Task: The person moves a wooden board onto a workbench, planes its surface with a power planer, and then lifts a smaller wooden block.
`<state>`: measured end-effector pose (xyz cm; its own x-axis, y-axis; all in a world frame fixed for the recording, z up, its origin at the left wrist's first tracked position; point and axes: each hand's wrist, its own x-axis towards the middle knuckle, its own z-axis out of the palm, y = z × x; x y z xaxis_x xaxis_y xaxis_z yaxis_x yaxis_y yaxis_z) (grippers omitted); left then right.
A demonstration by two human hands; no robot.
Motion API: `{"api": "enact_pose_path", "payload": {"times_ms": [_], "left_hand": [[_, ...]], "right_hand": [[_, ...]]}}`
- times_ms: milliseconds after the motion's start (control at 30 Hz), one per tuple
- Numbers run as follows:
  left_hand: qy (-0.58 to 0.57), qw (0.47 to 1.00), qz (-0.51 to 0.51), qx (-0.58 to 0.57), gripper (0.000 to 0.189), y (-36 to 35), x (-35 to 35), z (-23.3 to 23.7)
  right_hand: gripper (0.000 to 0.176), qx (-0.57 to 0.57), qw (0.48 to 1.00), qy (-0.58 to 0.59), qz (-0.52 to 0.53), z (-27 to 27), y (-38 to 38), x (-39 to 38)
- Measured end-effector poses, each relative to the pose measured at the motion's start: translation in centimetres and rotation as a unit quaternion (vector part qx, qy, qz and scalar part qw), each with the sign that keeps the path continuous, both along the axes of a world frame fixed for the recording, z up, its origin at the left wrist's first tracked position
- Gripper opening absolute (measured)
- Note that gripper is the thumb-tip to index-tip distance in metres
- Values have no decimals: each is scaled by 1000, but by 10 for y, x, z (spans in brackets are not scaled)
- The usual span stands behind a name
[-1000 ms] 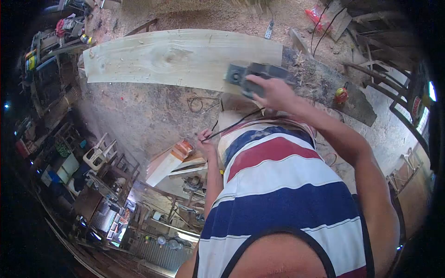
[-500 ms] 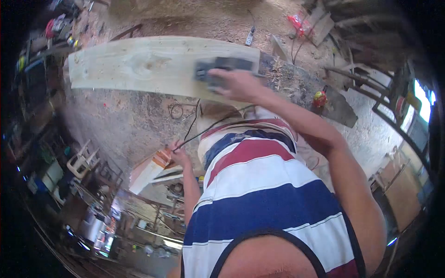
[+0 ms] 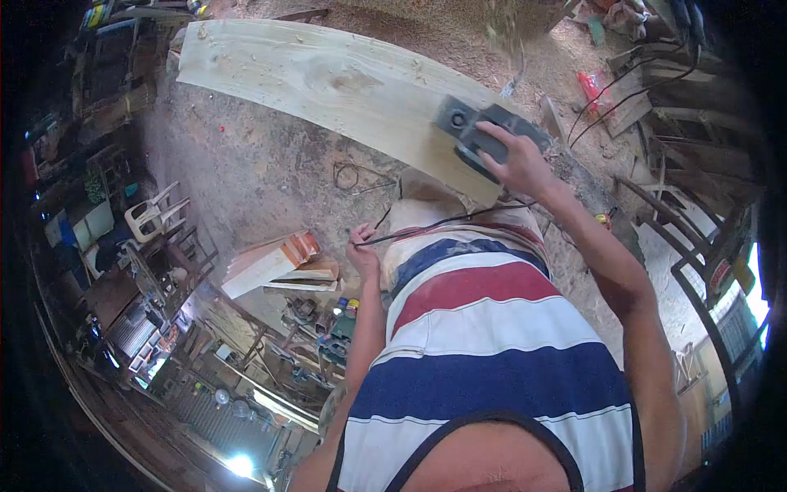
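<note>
My right hand (image 3: 520, 162) is wrapped around the handle of a dark electric planer (image 3: 459, 117). The planer rests on the right end of a long pale wooden board (image 3: 328, 78), which has a knot near its middle and a few shavings on top. Lower down, at my left side, my left hand (image 3: 363, 246) is closed around a black power cord (image 3: 443, 221). That cord runs across in front of my body toward the right arm. The planer's sole is hidden against the wood.
Stacked wood pieces (image 3: 266, 266) lie on the floor below the board, left of my left hand. A white plastic chair (image 3: 156, 215) stands farther left. Wood shavings cover the floor beyond the board, near a red plastic bag (image 3: 594, 94). A dark metal frame (image 3: 680, 230) is at right.
The planer in my right hand has shifted right along the board to its end. My view has turned, so the board slants more. My left hand still holds the cord.
</note>
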<state>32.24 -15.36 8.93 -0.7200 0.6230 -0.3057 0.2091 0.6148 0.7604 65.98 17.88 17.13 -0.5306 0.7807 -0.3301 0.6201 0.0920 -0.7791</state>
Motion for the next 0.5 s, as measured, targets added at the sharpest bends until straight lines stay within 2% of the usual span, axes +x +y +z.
{"api": "enact_pose_path", "payload": {"times_ms": [100,167,233,367,433,500], "left_hand": [[-27,997,70,10,67,-14,-9,-12],[-49,991,127,-13,67,-11,-12,-9],[-35,994,101,-11,63,-9,-14,-8],[-18,997,82,1,60,17,-17,-16],[85,996,-41,1,56,38,-16,-8],[190,971,-147,1,55,69,-7,11]], "right_hand": [[56,-9,999,-38,-9,12,19,-60],[57,5,1000,8,-14,7,25,-96],[56,-50,998,27,-15,15,34,-125],[57,15,999,41,1,-2,35,-141],[57,3,1000,20,8,2,35,-120],[57,-32,999,-11,11,15,29,-63]]}}
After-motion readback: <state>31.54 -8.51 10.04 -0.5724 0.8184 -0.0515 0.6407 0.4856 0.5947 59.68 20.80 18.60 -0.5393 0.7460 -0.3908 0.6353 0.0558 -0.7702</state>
